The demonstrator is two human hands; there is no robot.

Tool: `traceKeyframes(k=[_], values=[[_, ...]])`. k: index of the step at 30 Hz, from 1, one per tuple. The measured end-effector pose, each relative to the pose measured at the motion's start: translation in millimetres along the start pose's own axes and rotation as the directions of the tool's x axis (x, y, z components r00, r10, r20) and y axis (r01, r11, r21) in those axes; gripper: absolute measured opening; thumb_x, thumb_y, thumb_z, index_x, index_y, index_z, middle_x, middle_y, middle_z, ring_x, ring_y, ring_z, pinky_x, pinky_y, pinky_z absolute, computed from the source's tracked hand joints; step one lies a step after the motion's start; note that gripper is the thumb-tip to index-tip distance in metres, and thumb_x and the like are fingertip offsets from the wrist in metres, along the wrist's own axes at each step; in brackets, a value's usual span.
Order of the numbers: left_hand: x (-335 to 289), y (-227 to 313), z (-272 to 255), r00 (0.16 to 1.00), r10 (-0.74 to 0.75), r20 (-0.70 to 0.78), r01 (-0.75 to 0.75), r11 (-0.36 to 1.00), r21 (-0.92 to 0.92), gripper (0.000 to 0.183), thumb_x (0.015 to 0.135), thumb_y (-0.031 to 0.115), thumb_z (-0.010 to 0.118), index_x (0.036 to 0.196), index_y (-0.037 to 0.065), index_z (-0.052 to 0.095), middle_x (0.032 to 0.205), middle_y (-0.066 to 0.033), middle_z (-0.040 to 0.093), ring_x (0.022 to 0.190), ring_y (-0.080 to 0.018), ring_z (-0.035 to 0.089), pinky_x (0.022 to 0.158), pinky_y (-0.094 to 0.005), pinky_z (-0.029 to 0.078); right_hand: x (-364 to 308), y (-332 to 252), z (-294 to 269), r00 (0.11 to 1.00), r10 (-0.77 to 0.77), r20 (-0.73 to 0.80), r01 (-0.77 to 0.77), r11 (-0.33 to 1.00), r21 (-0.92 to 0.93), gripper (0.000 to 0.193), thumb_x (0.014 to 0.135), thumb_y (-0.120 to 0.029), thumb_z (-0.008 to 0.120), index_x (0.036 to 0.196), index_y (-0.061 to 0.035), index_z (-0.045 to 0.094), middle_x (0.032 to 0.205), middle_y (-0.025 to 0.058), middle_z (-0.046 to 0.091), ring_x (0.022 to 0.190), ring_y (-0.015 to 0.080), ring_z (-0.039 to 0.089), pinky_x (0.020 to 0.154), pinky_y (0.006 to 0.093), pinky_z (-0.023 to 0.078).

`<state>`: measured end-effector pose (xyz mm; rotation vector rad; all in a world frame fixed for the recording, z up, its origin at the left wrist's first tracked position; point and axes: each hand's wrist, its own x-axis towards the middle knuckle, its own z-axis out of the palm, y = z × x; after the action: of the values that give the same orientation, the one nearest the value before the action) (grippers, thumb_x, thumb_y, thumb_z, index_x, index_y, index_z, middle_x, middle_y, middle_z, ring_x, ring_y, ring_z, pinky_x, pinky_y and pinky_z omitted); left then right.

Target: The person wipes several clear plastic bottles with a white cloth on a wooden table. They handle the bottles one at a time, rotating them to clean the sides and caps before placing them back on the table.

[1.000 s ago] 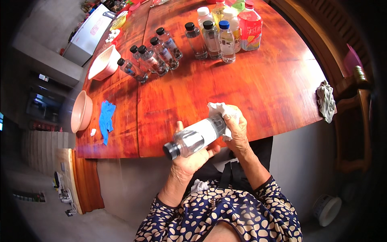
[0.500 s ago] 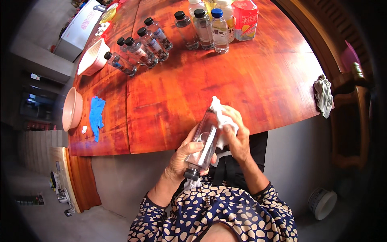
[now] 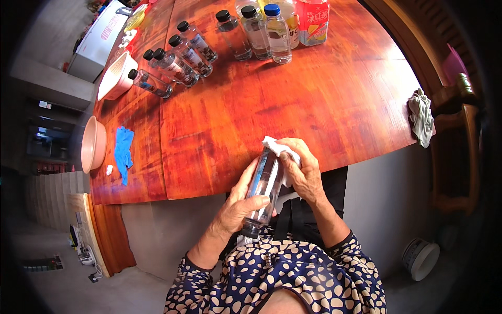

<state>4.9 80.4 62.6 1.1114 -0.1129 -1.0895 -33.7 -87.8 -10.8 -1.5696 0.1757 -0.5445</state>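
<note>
A clear plastic bottle (image 3: 266,184) with a black cap lies tilted across my left hand (image 3: 236,205), its cap toward my body and its base toward the table. My left fingers wrap round its middle, the thumb lying across the front. In my right hand (image 3: 305,170) is a crumpled white cloth (image 3: 275,147), pressed over the base end and upper side of the bottle. A blue strip shows through the bottle's left side. Both hands are just off the near edge of the red-brown wooden table (image 3: 219,120).
Several black-capped bottles (image 3: 191,57) stand at the far left, others beside a blue-capped bottle (image 3: 278,36) and a red carton (image 3: 312,23). A pink basin (image 3: 93,144), a white basket (image 3: 116,78) and a blue glove (image 3: 123,152) lie left. A grey cloth (image 3: 420,118) hangs at the right corner.
My right hand has shifted the white cloth left, further over the bottle's base end. The bottle has turned in my left hand, and a blue strip now shows on it.
</note>
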Motion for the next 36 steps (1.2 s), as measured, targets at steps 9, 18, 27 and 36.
traceKeyframes(k=[9, 18, 27, 36], values=[[16.7, -7.5, -34.0, 0.985, 0.105, -0.14, 0.007, 0.774, 0.633, 0.089, 0.07, 0.016, 0.072, 0.142, -0.002, 0.022, 0.135, -0.0179, 0.043, 0.12, -0.0221, 0.046, 0.1, -0.0352, 0.038, -9.7, 5.8, -15.1, 0.968, -0.231, -0.101, 0.167, 0.887, -0.43, 0.025, 0.076, -0.004, 0.062, 0.1, -0.0003, 0.056, 0.078, 0.0154, 0.053, 0.069, 0.0325, 0.052, 0.06, 0.0401, 0.043], [21.0, 6.8, -25.3, 0.986, 0.114, -0.119, 0.035, 0.562, 0.827, 0.085, 0.069, 0.021, 0.069, 0.141, 0.0, 0.029, 0.129, -0.0263, 0.049, 0.119, -0.0351, 0.051, 0.098, -0.0394, 0.041, -14.8, 3.3, 19.0, 0.94, -0.338, 0.041, 0.325, 0.852, -0.41, 0.031, 0.072, -0.004, 0.07, 0.102, -0.0091, 0.064, 0.104, 0.0119, 0.054, 0.089, 0.0301, 0.051, 0.072, 0.0373, 0.046], [21.3, 17.9, -15.1, 0.974, 0.057, -0.221, 0.172, 0.454, 0.874, 0.088, 0.065, 0.023, 0.069, 0.142, 0.003, 0.03, 0.118, -0.0291, 0.056, 0.105, -0.0388, 0.059, 0.089, -0.0419, 0.047, 16.4, 24.7, 12.1, 0.952, -0.273, -0.141, 0.177, 0.863, -0.472, 0.02, 0.077, -0.004, 0.066, 0.097, -0.0047, 0.065, 0.098, 0.0131, 0.057, 0.083, 0.0297, 0.053, 0.07, 0.0367, 0.044], [21.6, 8.4, -16.3, 0.958, 0.235, -0.162, 0.1, 0.254, 0.962, 0.082, 0.066, 0.018, 0.068, 0.14, 0.006, 0.036, 0.117, -0.0254, 0.058, 0.104, -0.0391, 0.059, 0.087, -0.0423, 0.048, -29.9, 10.4, 23.7, 0.916, -0.4, 0.026, 0.356, 0.782, -0.511, 0.049, 0.06, 0.001, 0.072, 0.108, -0.0071, 0.063, 0.102, 0.0111, 0.057, 0.081, 0.0286, 0.054, 0.067, 0.0352, 0.047]])
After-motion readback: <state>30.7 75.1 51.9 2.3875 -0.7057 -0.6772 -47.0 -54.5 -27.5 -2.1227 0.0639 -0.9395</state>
